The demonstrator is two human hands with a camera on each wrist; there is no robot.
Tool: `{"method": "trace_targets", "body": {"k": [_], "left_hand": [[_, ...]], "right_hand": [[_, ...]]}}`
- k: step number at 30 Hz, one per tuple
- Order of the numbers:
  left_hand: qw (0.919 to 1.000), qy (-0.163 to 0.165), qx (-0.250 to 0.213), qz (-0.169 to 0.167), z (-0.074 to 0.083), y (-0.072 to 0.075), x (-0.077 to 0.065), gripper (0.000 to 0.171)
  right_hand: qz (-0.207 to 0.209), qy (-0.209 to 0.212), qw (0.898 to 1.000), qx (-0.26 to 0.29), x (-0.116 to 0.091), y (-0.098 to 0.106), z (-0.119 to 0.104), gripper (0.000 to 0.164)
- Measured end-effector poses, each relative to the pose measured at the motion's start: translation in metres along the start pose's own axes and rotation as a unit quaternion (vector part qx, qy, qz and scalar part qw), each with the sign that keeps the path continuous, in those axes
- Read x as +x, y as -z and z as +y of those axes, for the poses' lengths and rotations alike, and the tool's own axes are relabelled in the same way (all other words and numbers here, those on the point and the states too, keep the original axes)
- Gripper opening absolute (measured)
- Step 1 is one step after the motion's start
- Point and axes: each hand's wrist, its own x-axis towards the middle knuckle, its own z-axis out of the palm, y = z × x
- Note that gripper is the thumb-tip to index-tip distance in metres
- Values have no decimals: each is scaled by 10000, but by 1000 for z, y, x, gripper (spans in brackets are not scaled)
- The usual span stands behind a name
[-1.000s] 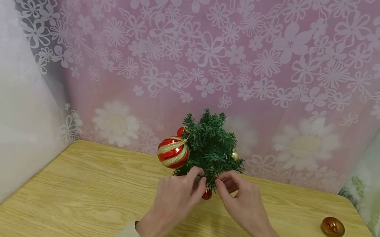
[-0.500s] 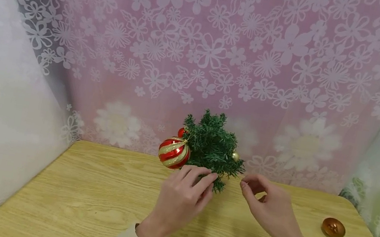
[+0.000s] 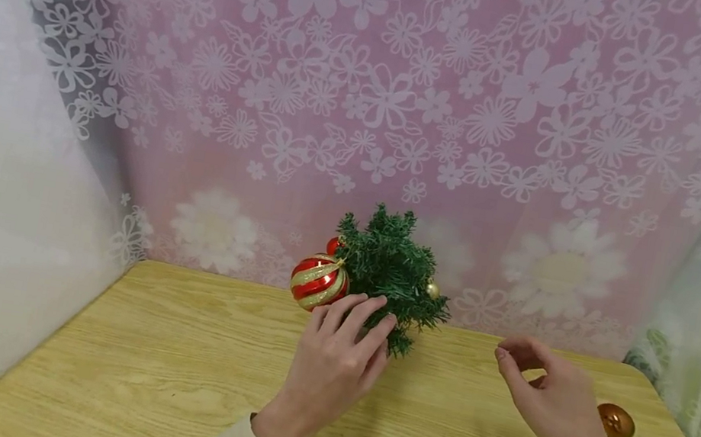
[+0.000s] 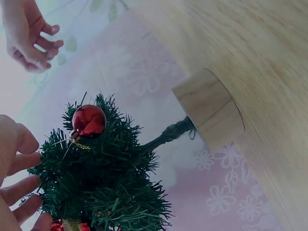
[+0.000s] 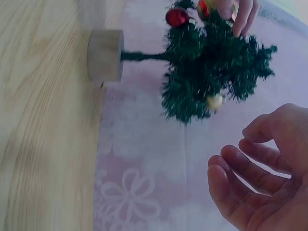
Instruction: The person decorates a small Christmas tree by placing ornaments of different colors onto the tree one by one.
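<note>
A small green artificial Christmas tree (image 3: 389,256) stands on a round wooden base (image 4: 209,108). My left hand (image 3: 338,352) rests against its near-side branches with fingers slightly bent, gripping nothing that I can see. A small shiny red bauble (image 4: 89,121) hangs close to those fingers, hidden behind the hand in the head view. On the tree's left hangs a large red-and-gold striped bauble (image 3: 316,282). My right hand (image 3: 559,404) hovers apart from the tree, fingers loosely curled around nothing. Behind it on the table lies a copper-brown bauble (image 3: 617,422), partly covered by the hand.
Another small red bauble (image 3: 333,245) sits at the tree's upper left, and a small gold bauble (image 3: 432,289) at its right. The wood-grain table (image 3: 159,364) ends at a pink floral curtain (image 3: 384,100). Pale curtains flank both sides.
My right hand has left the tree and moved right, toward the copper-brown bauble. The left hand has let go its pinch at the front branch, and its fingers have spread over the branches.
</note>
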Motion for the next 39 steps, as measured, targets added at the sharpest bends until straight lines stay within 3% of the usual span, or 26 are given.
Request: {"method": "trace_targets", "body": {"k": [9, 16, 20, 25, 33, 39], "left_hand": [[9999, 99, -32, 3, -5, 2, -4, 27], [9993, 247, -221, -200, -10, 6, -10, 27], [9990, 269, -320, -179, -14, 5, -14, 29], [9985, 290, -446, -149, -19, 5, -17, 33], [9976, 416, -539, -142, -27, 7, -23, 37], [9970, 455, -559, -287, -31, 9, -27, 43]], "right_hand": [[34, -30, 9994, -356, -7, 13, 29, 4], [15, 135, 9977, -666, -14, 16, 58, 7], [-277, -58, 9959, -857, -18, 19, 74, 6], [-634, -426, 9923, -980, -18, 31, 93, 17], [-541, -510, 9902, -1184, -19, 42, 113, 21], [-987, -633, 9821, -1476, -17, 48, 127, 28]]}}
